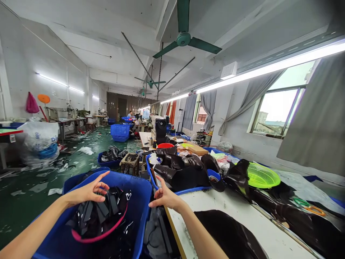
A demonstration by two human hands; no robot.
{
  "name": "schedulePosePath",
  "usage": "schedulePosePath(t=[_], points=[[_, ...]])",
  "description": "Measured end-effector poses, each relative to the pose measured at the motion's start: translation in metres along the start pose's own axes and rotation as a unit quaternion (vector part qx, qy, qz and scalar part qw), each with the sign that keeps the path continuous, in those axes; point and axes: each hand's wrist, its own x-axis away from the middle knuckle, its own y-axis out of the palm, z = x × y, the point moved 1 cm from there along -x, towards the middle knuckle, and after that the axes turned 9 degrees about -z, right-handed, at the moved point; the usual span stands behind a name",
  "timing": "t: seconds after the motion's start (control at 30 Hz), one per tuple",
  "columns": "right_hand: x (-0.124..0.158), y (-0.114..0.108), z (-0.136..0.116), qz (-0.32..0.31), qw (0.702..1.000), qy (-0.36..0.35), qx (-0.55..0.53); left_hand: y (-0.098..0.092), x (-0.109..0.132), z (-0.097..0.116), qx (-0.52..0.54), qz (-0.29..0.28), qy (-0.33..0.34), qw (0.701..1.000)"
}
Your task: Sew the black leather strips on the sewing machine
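My left hand (91, 190) hovers over a large blue plastic tub (142, 180), its fingers apart and nothing in them. Below it, inside the tub, lies a heap of dark strips and pieces (99, 212) beside a pink curved rim (114, 228). My right hand (165, 196) is raised near the corner of the white worktable (215, 201), index finger stretched out, also holding nothing. Just behind that hand, a blue tray (148, 169) is piled with glossy dark brown leather-like pieces (183, 174). Another dark piece (229, 230) lies flat on the worktable.
A bright green basket (262, 175) and orange-handled scissors (315, 210) lie on the worktable's right. A wooden stool (130, 163) and stacked blue crates (120, 132) stand ahead. Scraps litter the green floor (88, 160). A person (130, 114) sits far back.
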Motion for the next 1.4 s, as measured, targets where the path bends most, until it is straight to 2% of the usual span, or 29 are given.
schedulePosePath(t=[0.17, 0.3, 0.43, 0.53, 0.7, 0.8, 0.9, 1.07, 1.17, 1.33, 1.4], points=[[0.000, 0.000, 0.004, 0.041, 0.998, 0.038, -0.002, -0.002, -0.007, -0.009, 0.026, 0.008, -0.024, 0.999], [0.011, -0.001, -0.009, 0.046, 0.995, 0.086, -0.010, 0.000, -0.001, 0.001, 0.065, 0.021, -0.062, 0.996], [0.024, -0.015, -0.039, 0.009, 0.986, 0.163, 0.010, -0.010, 0.006, 0.028, 0.061, 0.052, -0.105, 0.991], [0.029, -0.032, -0.067, 0.018, 0.974, 0.219, 0.055, -0.025, 0.006, 0.055, 0.019, 0.063, -0.148, 0.987], [0.022, -0.052, -0.112, 0.044, 0.956, 0.274, 0.093, -0.044, -0.004, 0.106, -0.047, 0.041, -0.190, 0.980], [0.015, -0.052, -0.125, 0.048, 0.946, 0.306, 0.094, -0.048, -0.014, 0.123, -0.068, 0.029, -0.223, 0.972], [0.008, -0.044, -0.118, 0.069, 0.931, 0.342, 0.110, -0.048, -0.026, 0.118, -0.085, 0.037, -0.249, 0.964], [0.009, -0.027, -0.084, 0.090, 0.898, 0.403, 0.149, -0.041, -0.041, 0.082, -0.113, 0.041, -0.312, 0.942], [0.010, -0.035, -0.094, 0.083, 0.898, 0.395, 0.175, -0.046, -0.037, 0.087, -0.140, 0.036, -0.303, 0.942], [-0.008, -0.075, -0.158, 0.119, 0.913, 0.308, 0.242, -0.082, -0.017, 0.139, -0.184, 0.047, -0.199, 0.961], [-0.019, -0.080, -0.165, 0.134, 0.915, 0.284, 0.253, -0.088, -0.015, 0.143, -0.187, 0.059, -0.183, 0.963]])
